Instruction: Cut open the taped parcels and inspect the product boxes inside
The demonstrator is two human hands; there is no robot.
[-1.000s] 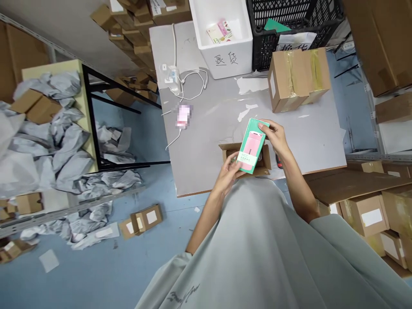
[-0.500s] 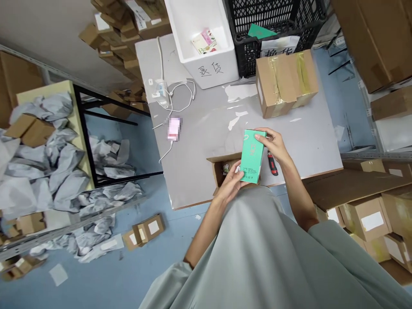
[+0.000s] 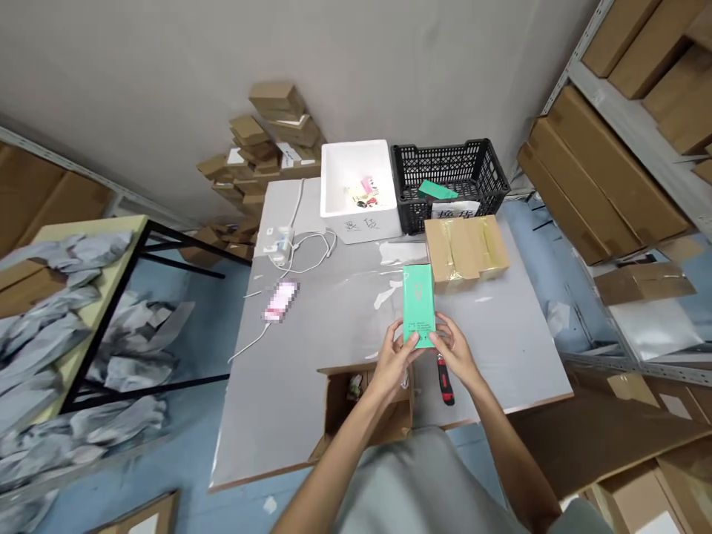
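A green box (image 3: 419,300) with small print near its lower end is held up over the table's front part. My left hand (image 3: 396,352) grips its lower left corner, and my right hand (image 3: 453,347) grips the lower right, both thumbs on the printed face. Below my left forearm, an open cardboard box (image 3: 339,404) stands at the table edge with small items inside, partly hidden by the arm. Just under my right hand lies a red and black utility knife (image 3: 445,382) on the table.
Behind stand a white foam bin (image 3: 361,226) with small items and a black crate (image 3: 489,174) holding a green piece. Taped cardboard boxes (image 3: 467,248) sit before the crate. At left lie a phone (image 3: 281,300), cables and a power strip (image 3: 278,245) on the grey table (image 3: 267,415).
My right hand has slid from the green box's upper right to its lower right corner. The head view has tilted up, showing more of the wall and the bins.
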